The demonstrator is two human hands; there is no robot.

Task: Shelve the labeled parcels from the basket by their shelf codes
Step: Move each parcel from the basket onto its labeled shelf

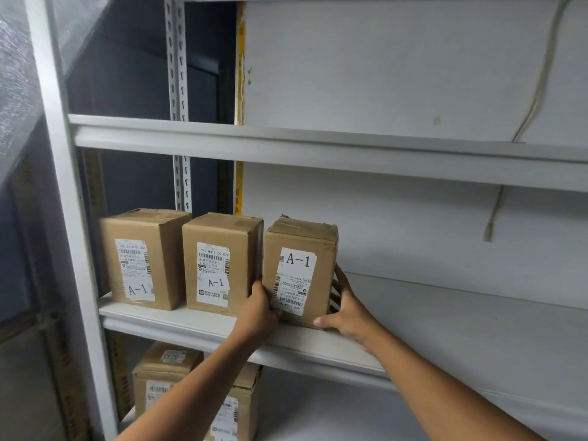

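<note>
Head view: a grey metal shelf (413, 300) against a pale wall carries three upright cardboard parcels marked A-1. The rightmost parcel (300, 272) is clasped at its lower sides by the left hand (259, 310) and right hand (348, 308), arms reaching up.

Counts:
- Cardboard parcels marked A-1: 3. One between the left hand (258, 308) and right hand (345, 308); two just left of the left hand.
- Cardboard parcels one shelf below the hands: 2, partly hidden by the left forearm.
- Hands: 2.
- Shelf boards: 3.
</note>
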